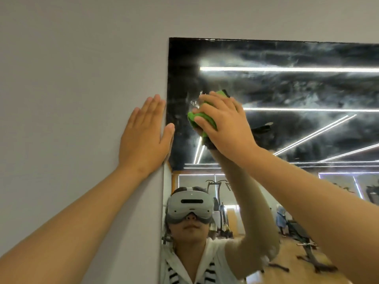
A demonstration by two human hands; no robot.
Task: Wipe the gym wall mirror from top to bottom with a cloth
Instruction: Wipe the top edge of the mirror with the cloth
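The wall mirror (297, 95) fills the right half of the view, its upper part streaked with smears. A bunched green cloth (202, 117) is pressed against the glass near the mirror's upper left corner. My right hand (223, 124) covers the cloth and grips it, fingers curled over its edge. My left hand (145, 136) lies flat on the grey wall beside the mirror's left edge, fingers straight, the thumb reaching onto the glass.
The grey wall (71, 78) runs left of and above the mirror. The mirror reflects a person with a headset, ceiling light strips and gym equipment on a wooden floor.
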